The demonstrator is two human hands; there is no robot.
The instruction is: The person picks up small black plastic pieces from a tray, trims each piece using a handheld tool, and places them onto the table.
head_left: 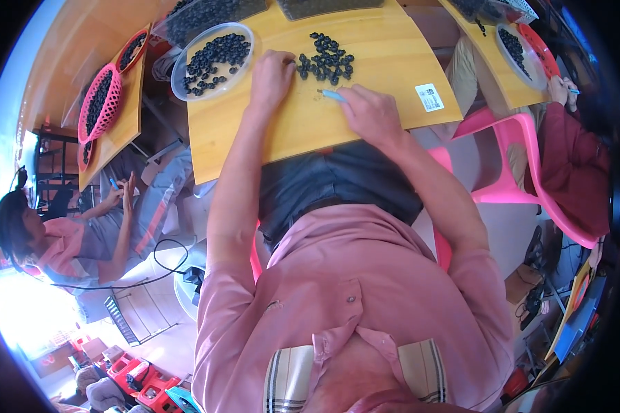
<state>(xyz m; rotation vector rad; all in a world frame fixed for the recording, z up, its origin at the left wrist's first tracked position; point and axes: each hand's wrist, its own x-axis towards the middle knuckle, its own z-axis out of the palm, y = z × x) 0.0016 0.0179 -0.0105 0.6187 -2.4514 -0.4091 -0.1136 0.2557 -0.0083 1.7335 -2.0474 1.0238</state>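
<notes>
My right hand grips a slim tool with a light blue handle; its small dark tip points left, just over the wooden table. The fingers of my left hand are pinched together near the pile, and what they hold is too small to make out. Ahead of both hands lies a loose pile of small round black pieces. To the left of my left hand, a round clear plastic tray holds many more of these black pieces.
Bins of black pieces stand at the table's far edge. A white label is stuck at the right. Co-workers sit on either side, one beside a pink basket, the other on a pink chair. A black cable hangs at left.
</notes>
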